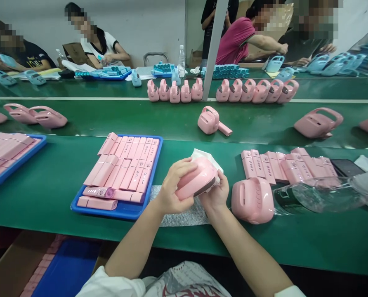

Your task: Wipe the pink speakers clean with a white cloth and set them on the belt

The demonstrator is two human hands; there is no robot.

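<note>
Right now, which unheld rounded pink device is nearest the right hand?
The pink device beside the clear bottle, on the near table. Other unheld ones sit farther from the right hand.

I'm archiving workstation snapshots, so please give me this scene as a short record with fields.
Left hand: grips a rounded pink device
Right hand: holds a white cloth against the device
Beneath hands: clear textured sheet on the green table
Left side: blue tray with pink bars
Right side: standing pink unit, clear bottle lying sideways, loose bars
Across: row of pink handled units; co-workers near light-blue units
</note>
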